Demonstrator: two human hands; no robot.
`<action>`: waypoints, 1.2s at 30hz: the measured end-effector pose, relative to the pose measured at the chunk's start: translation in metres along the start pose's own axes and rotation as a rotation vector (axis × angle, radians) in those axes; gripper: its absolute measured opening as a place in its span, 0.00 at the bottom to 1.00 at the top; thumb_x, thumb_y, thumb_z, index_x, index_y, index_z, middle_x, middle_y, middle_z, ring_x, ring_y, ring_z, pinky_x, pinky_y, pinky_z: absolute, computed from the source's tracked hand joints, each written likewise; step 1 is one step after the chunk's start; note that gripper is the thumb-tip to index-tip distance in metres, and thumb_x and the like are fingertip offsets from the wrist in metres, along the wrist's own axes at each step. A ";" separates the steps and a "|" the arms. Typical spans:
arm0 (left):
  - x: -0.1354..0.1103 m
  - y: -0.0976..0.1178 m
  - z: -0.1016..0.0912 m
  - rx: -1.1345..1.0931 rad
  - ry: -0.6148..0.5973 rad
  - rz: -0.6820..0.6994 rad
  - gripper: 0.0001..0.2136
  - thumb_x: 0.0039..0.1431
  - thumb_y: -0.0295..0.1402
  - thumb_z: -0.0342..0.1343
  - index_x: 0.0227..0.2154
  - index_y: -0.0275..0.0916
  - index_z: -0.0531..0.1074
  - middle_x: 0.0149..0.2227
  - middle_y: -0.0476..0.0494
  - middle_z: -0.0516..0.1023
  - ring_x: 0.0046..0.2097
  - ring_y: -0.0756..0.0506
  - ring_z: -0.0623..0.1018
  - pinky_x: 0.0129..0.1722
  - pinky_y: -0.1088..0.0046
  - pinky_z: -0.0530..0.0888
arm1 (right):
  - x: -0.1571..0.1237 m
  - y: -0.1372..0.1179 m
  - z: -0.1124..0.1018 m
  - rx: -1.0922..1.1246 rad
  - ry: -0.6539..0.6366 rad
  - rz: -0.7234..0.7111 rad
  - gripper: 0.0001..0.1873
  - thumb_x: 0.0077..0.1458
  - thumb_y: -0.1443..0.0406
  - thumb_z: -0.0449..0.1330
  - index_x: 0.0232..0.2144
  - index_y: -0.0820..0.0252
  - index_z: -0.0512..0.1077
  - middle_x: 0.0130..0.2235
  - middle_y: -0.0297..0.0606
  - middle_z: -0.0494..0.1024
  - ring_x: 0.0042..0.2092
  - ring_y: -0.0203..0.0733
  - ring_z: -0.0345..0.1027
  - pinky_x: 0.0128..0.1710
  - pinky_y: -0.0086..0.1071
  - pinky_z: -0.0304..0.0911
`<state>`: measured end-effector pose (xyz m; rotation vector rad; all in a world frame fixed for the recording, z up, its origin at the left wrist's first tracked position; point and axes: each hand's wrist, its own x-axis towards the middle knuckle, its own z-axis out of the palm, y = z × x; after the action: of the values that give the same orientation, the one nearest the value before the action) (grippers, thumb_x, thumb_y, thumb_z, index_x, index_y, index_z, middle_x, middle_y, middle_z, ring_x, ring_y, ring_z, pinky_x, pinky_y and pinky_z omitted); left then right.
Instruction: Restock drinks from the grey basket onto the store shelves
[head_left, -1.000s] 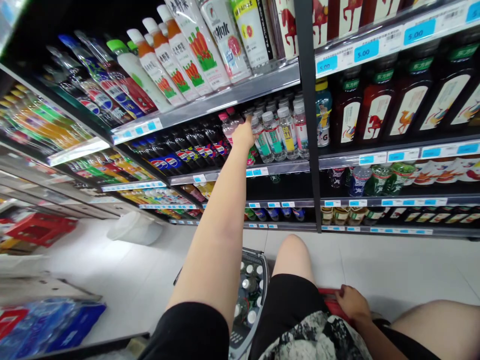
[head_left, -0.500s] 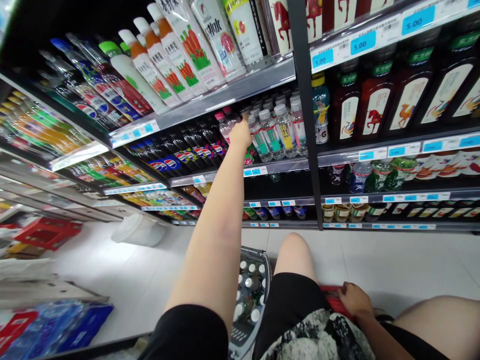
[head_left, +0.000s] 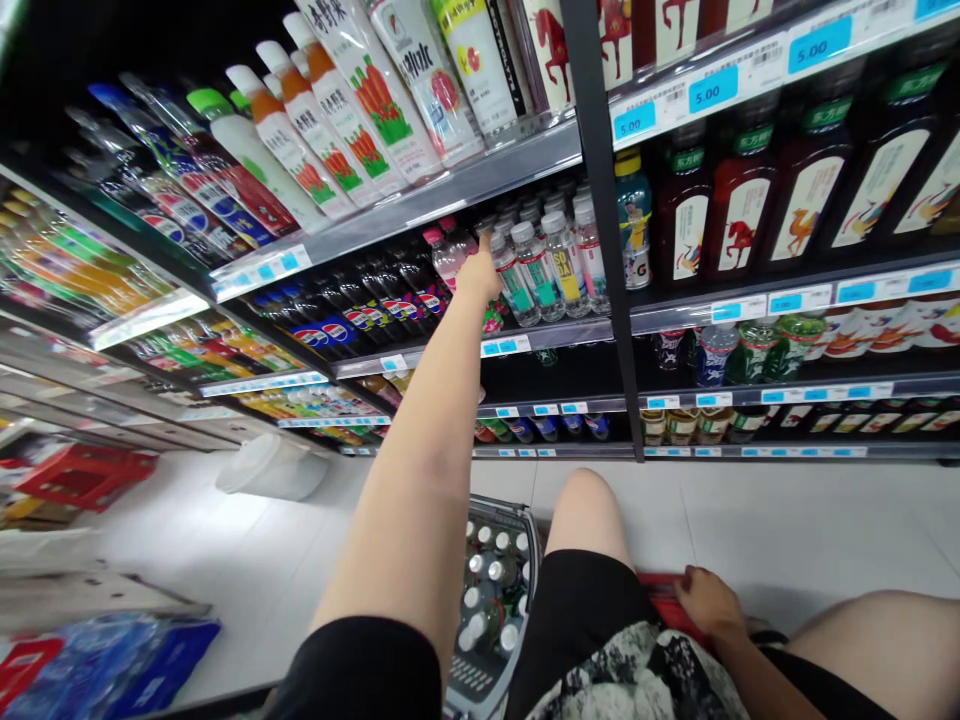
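Observation:
My left arm stretches up to the middle shelf [head_left: 555, 335]. My left hand [head_left: 480, 278] is closed round the top of a small clear bottle with a pink and green label [head_left: 493, 319], at the left end of a row of small soda-water bottles [head_left: 551, 262]. One finger points up along the bottle caps. My right hand [head_left: 709, 602] lies low at my side, fingers curled over a red edge [head_left: 660, 598] beside my thigh. A grey crate [head_left: 495, 590] with several white-capped bottles stands on the floor between my arm and my knee.
Dark cola bottles [head_left: 360, 305] fill the shelf left of my hand. Tall juice bottles [head_left: 352, 110] stand above, dark tea bottles [head_left: 750, 210] to the right. A black upright [head_left: 600, 230] splits the shelving. On the floor are a white bucket [head_left: 270, 468], a red basket [head_left: 82, 475] and blue packs [head_left: 112, 665].
My left hand stays at the same bottle on the shelf and one finger has lifted. The view has shifted slightly. My right hand has not moved.

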<state>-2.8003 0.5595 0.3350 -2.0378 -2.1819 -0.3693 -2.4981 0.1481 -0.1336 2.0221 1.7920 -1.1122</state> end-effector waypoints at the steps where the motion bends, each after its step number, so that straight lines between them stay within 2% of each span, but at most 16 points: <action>1: 0.001 0.002 -0.005 0.057 -0.022 -0.001 0.45 0.53 0.30 0.65 0.73 0.37 0.53 0.55 0.26 0.79 0.58 0.29 0.78 0.60 0.50 0.72 | 0.000 0.000 0.000 -0.001 -0.002 -0.002 0.23 0.68 0.59 0.46 0.48 0.66 0.76 0.50 0.53 0.80 0.54 0.58 0.74 0.55 0.45 0.66; 4: 0.006 0.014 -0.021 0.184 -0.017 0.037 0.38 0.54 0.34 0.65 0.68 0.35 0.61 0.57 0.25 0.76 0.60 0.26 0.75 0.61 0.49 0.71 | 0.001 0.001 0.002 -0.001 -0.010 -0.008 0.23 0.68 0.59 0.46 0.49 0.66 0.77 0.50 0.54 0.80 0.55 0.58 0.74 0.55 0.45 0.66; 7: 0.009 0.035 -0.028 0.132 0.081 0.134 0.31 0.61 0.40 0.60 0.65 0.34 0.64 0.57 0.27 0.75 0.63 0.27 0.71 0.65 0.49 0.67 | 0.002 0.002 0.005 0.011 0.000 -0.014 0.24 0.68 0.59 0.46 0.49 0.66 0.77 0.51 0.53 0.79 0.55 0.57 0.74 0.56 0.46 0.66; 10: 0.007 0.068 -0.020 -0.026 0.188 0.303 0.22 0.70 0.40 0.51 0.64 0.39 0.66 0.59 0.32 0.72 0.66 0.31 0.68 0.68 0.51 0.63 | 0.003 0.002 0.008 0.018 0.008 -0.015 0.23 0.68 0.60 0.46 0.50 0.66 0.76 0.52 0.52 0.79 0.55 0.57 0.73 0.57 0.46 0.66; 12: 0.004 0.093 -0.010 -0.121 0.218 0.389 0.20 0.73 0.38 0.48 0.63 0.41 0.67 0.61 0.34 0.70 0.67 0.33 0.66 0.69 0.52 0.61 | 0.004 0.001 0.008 0.015 0.012 -0.022 0.23 0.68 0.60 0.46 0.50 0.66 0.76 0.52 0.52 0.79 0.56 0.57 0.73 0.57 0.46 0.66; 15: 0.003 0.122 0.005 -0.183 0.201 0.397 0.19 0.73 0.35 0.48 0.63 0.43 0.67 0.61 0.35 0.70 0.68 0.32 0.66 0.68 0.51 0.62 | 0.003 -0.001 0.006 0.007 0.015 -0.022 0.23 0.68 0.60 0.46 0.50 0.66 0.77 0.51 0.52 0.79 0.55 0.57 0.74 0.57 0.46 0.66; 17: 0.006 0.133 0.011 -0.202 0.189 0.356 0.20 0.72 0.34 0.49 0.63 0.43 0.67 0.62 0.36 0.70 0.68 0.31 0.66 0.67 0.51 0.64 | 0.002 -0.002 0.004 0.003 0.019 -0.015 0.23 0.68 0.61 0.46 0.48 0.66 0.77 0.51 0.52 0.80 0.54 0.56 0.74 0.56 0.45 0.67; 21: 0.019 0.136 0.013 -0.282 0.184 0.336 0.21 0.69 0.30 0.52 0.63 0.43 0.68 0.62 0.38 0.73 0.68 0.33 0.67 0.68 0.53 0.64 | 0.001 -0.002 0.003 -0.001 0.035 -0.013 0.22 0.68 0.60 0.46 0.46 0.64 0.78 0.50 0.51 0.80 0.53 0.55 0.75 0.53 0.43 0.68; 28: 0.029 0.122 0.006 -0.327 0.134 0.465 0.21 0.65 0.28 0.55 0.61 0.38 0.71 0.58 0.37 0.78 0.65 0.34 0.71 0.69 0.56 0.64 | 0.005 0.001 0.010 0.032 0.055 -0.003 0.21 0.67 0.60 0.47 0.45 0.64 0.77 0.48 0.51 0.81 0.52 0.57 0.76 0.52 0.45 0.68; 32: 0.026 0.117 0.009 -0.362 0.158 0.517 0.21 0.67 0.29 0.53 0.61 0.41 0.70 0.57 0.39 0.78 0.63 0.37 0.73 0.69 0.56 0.63 | 0.007 0.001 0.011 0.032 0.052 -0.004 0.20 0.67 0.60 0.48 0.46 0.64 0.77 0.49 0.50 0.81 0.52 0.58 0.76 0.53 0.47 0.68; 34: 0.021 0.114 0.007 -0.322 0.185 0.470 0.21 0.67 0.29 0.53 0.62 0.42 0.69 0.59 0.39 0.77 0.64 0.38 0.73 0.69 0.57 0.63 | 0.007 0.001 0.011 0.032 0.050 -0.013 0.20 0.67 0.61 0.48 0.46 0.64 0.77 0.49 0.51 0.81 0.52 0.58 0.76 0.53 0.47 0.68; 36: 0.013 0.110 0.003 -0.236 0.214 0.362 0.22 0.68 0.31 0.52 0.64 0.42 0.69 0.61 0.37 0.76 0.65 0.37 0.72 0.69 0.57 0.63 | 0.007 0.001 0.010 0.034 0.048 -0.018 0.21 0.67 0.61 0.48 0.46 0.65 0.77 0.49 0.51 0.80 0.52 0.58 0.76 0.53 0.47 0.69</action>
<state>-2.6920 0.5794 0.3448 -2.3295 -1.6712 -0.7850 -2.5015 0.1466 -0.1452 2.0734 1.8300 -1.1161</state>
